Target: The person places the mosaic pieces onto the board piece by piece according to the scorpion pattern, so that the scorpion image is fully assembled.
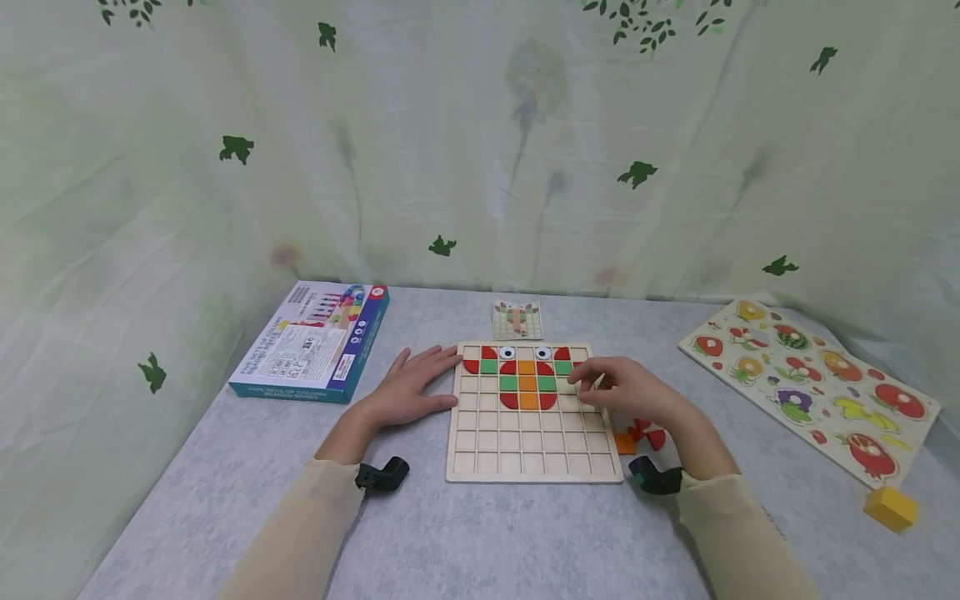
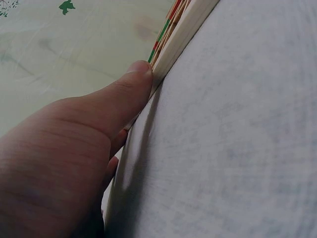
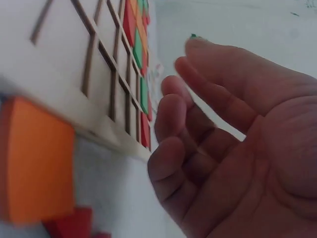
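Observation:
A wooden grid board (image 1: 534, 462) lies on the table, its upper cells filled with red, green and orange pieces and two eye pieces (image 1: 507, 353). My left hand (image 1: 411, 385) rests flat at its left side; the thumb touches the board's edge in the left wrist view. Over the board's right side hovers my right hand (image 1: 626, 387), fingers loosely bent, with nothing visible between them. A small pattern card (image 1: 517, 320) lies behind the board. Beside the right edge are an orange block (image 3: 39, 161) and several red pieces (image 1: 656, 438).
At the back left lies a blue and white box (image 1: 300, 358). A fruit puzzle board (image 1: 813, 383) is on the right, with a yellow block (image 1: 891, 508) by its near corner. A patterned curtain (image 1: 480, 167) hangs behind the table.

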A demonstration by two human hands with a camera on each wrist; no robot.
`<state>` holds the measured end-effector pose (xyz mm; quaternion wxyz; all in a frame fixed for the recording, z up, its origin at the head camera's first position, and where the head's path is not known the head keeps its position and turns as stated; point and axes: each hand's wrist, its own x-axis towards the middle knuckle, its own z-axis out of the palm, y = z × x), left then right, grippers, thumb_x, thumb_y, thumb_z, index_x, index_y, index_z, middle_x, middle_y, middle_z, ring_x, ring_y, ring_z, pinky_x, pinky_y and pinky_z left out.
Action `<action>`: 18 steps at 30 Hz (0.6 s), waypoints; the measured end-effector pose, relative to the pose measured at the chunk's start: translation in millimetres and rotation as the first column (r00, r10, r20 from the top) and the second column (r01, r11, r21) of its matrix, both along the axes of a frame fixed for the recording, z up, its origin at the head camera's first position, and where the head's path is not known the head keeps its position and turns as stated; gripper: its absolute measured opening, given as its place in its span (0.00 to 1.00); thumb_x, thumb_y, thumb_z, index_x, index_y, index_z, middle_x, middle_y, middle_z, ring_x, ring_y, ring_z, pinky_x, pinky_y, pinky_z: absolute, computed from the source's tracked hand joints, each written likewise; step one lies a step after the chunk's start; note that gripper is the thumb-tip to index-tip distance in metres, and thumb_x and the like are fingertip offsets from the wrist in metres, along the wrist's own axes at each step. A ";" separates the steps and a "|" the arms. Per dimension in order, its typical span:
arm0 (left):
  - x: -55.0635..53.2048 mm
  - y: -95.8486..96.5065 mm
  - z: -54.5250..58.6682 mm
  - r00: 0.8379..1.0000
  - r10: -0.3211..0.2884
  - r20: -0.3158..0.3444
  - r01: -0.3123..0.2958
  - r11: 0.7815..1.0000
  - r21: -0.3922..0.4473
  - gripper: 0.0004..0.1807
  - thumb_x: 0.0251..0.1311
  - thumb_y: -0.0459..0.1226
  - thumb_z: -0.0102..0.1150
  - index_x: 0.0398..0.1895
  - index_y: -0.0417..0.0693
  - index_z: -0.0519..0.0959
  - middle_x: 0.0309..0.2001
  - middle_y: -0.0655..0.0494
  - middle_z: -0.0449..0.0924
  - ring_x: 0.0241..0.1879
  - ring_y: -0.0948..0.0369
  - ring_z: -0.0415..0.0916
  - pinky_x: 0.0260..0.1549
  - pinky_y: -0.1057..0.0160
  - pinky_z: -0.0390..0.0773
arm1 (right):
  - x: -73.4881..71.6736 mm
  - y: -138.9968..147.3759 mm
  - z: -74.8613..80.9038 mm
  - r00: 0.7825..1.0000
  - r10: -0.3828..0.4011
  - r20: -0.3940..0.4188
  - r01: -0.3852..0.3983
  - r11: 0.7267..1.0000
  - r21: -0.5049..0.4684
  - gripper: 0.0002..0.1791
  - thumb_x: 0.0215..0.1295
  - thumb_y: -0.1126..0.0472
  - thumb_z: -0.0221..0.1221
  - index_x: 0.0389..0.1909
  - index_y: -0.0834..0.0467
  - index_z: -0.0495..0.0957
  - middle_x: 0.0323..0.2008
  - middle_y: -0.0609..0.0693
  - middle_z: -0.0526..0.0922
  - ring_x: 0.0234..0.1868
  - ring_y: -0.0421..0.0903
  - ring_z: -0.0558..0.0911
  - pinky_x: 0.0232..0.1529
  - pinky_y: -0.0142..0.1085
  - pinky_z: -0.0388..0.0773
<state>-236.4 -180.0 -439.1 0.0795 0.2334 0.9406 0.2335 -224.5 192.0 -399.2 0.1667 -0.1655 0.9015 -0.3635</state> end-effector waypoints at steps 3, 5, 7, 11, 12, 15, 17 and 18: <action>-0.3 -0.2 -0.8 1.000 0.001 -0.005 -0.001 1.000 0.001 0.41 0.65 0.57 0.59 0.78 0.61 0.59 0.80 0.59 0.53 0.81 0.51 0.42 0.77 0.37 0.30 | 0.7 10.1 1.6 1.000 -0.008 0.023 0.008 0.999 0.036 0.13 0.64 0.57 0.66 0.49 0.52 0.82 0.39 0.50 0.80 0.38 0.47 0.76 0.36 0.35 0.78; -0.4 0.1 -1.7 1.000 0.000 -0.005 0.000 1.000 0.000 0.41 0.65 0.58 0.59 0.78 0.61 0.58 0.80 0.59 0.53 0.81 0.51 0.42 0.76 0.37 0.30 | 1.5 17.3 1.6 0.999 -0.012 0.039 0.010 0.998 0.056 0.14 0.63 0.57 0.67 0.49 0.51 0.82 0.40 0.51 0.80 0.38 0.48 0.76 0.35 0.36 0.79; -0.5 0.4 -2.8 1.000 -0.001 -0.004 0.001 1.000 -0.003 0.41 0.65 0.58 0.58 0.78 0.61 0.58 0.80 0.59 0.53 0.81 0.51 0.42 0.76 0.37 0.30 | 2.1 23.9 0.7 0.999 -0.021 0.051 0.017 0.997 0.073 0.15 0.62 0.57 0.68 0.49 0.51 0.81 0.42 0.51 0.80 0.40 0.48 0.76 0.35 0.36 0.79; -0.1 0.5 -3.5 1.000 0.000 -0.001 0.000 1.000 -0.007 0.41 0.65 0.58 0.58 0.78 0.61 0.58 0.80 0.60 0.52 0.81 0.51 0.42 0.77 0.37 0.30 | 2.6 34.8 -1.5 0.999 0.004 0.039 -0.008 0.996 0.089 0.17 0.61 0.57 0.69 0.50 0.52 0.81 0.47 0.52 0.80 0.45 0.49 0.75 0.40 0.36 0.79; 0.0 0.5 -3.3 1.000 0.000 -0.002 0.000 1.000 -0.007 0.41 0.65 0.58 0.58 0.78 0.61 0.58 0.80 0.60 0.53 0.81 0.51 0.42 0.77 0.37 0.30 | 2.5 37.1 -2.1 0.999 0.010 0.034 -0.013 0.996 0.093 0.18 0.60 0.57 0.69 0.51 0.52 0.80 0.48 0.52 0.80 0.46 0.49 0.75 0.42 0.37 0.79; 0.6 0.3 -1.7 1.000 0.003 -0.002 -0.003 1.000 -0.006 0.41 0.65 0.57 0.59 0.78 0.61 0.58 0.80 0.59 0.53 0.81 0.51 0.42 0.77 0.37 0.30 | 2.0 43.5 -2.7 0.999 0.027 0.033 -0.030 0.994 0.107 0.18 0.60 0.55 0.70 0.51 0.51 0.80 0.51 0.52 0.79 0.51 0.50 0.74 0.50 0.41 0.78; 0.6 0.3 -0.3 1.000 0.003 -0.003 -0.003 1.000 -0.004 0.41 0.65 0.57 0.59 0.78 0.60 0.58 0.80 0.58 0.53 0.81 0.50 0.42 0.76 0.37 0.30 | 1.7 47.1 -2.5 0.998 0.032 0.047 -0.037 0.993 0.111 0.18 0.59 0.55 0.70 0.50 0.50 0.79 0.53 0.51 0.78 0.54 0.51 0.72 0.56 0.46 0.76; 0.6 0.3 0.3 1.000 0.003 -0.002 -0.003 1.000 -0.004 0.41 0.65 0.57 0.59 0.78 0.60 0.58 0.80 0.58 0.53 0.81 0.50 0.42 0.76 0.37 0.30 | 1.4 48.7 -2.6 0.998 0.035 0.054 -0.041 0.993 0.111 0.18 0.59 0.55 0.70 0.49 0.50 0.79 0.53 0.51 0.78 0.55 0.51 0.71 0.57 0.47 0.75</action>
